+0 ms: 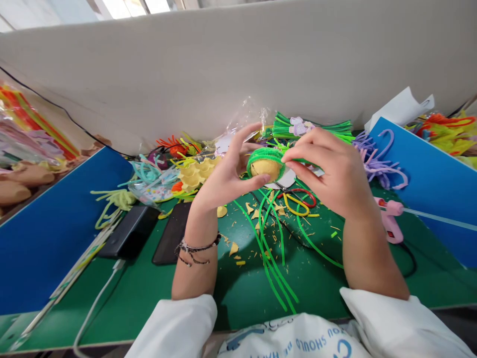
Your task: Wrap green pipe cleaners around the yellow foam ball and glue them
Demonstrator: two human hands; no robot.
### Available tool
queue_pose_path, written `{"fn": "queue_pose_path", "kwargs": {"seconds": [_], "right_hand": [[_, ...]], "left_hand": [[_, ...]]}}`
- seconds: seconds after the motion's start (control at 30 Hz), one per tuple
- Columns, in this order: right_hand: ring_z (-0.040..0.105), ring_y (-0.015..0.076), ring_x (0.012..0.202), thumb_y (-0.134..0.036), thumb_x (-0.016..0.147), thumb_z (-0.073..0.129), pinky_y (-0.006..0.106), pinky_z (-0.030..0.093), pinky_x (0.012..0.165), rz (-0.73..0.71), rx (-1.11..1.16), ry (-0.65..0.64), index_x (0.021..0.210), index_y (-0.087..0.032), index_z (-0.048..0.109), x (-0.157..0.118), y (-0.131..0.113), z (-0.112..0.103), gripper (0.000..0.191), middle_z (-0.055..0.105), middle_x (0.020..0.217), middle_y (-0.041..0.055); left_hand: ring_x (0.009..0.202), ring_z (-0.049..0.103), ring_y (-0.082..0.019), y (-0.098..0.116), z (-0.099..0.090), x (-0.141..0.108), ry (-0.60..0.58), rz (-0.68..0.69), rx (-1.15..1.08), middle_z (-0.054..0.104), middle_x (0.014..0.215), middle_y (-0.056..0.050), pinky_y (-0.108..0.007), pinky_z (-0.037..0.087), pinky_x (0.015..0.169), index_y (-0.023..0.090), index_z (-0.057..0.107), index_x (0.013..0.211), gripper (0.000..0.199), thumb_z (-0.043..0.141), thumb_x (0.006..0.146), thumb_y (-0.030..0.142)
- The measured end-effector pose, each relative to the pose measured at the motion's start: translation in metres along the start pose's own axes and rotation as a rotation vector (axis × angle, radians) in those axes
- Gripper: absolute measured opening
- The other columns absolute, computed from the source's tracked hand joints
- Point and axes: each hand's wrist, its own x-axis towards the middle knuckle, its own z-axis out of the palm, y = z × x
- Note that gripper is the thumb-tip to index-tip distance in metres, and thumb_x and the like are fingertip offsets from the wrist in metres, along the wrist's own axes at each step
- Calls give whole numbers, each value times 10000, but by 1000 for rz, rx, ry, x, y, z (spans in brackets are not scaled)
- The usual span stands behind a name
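My left hand holds a small rounded tan piece, its thumb on the near face and its fingers behind. Bright green pipe cleaner wraps round the upper rim of that piece in a band. At the band's right side, my right hand pinches the green pipe cleaner between thumb and fingertips. Below the hands, several loose green pipe cleaners lie on the table. Scissors with red and yellow handles rest just under the held piece, their blades partly hidden.
Tan scraps litter the green table. A pink glue gun lies right, a black power bank and dark phone left. Behind are a yellow egg-carton piece and bundled green pipe cleaners. Blue dividers flank the space.
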Motion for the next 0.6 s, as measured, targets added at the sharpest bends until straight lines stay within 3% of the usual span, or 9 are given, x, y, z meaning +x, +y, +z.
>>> {"fn": "queue_pose_path", "kwargs": {"seconds": [0.13,0.33,0.6], "right_hand": [[627,123,791,-137,924,574,264,502,712,-16,-13,-63,866,-166,658,0,0,0,107,642,849,23],[643,134,821,-132,914,578,275,511,743,5,-10,-77,896,-172,657,0,2,-1,90,672,879,26],[664,136,817,-119,913,565,278,521,708,41,20,5,940,-195,682,0,-1,-8,142,715,901,19]], "left_hand": [[888,634,-131,12,1,1,-61,-89,62,610,1033,-25,-230,557,758,285,417,1410,677,714,803,237],[849,631,-120,17,3,3,-70,-159,-8,587,1022,-26,-222,548,733,232,479,1333,626,748,768,254],[837,615,-105,13,4,1,107,-118,-20,544,1007,-1,-203,549,716,287,471,1289,643,797,735,292]]}}
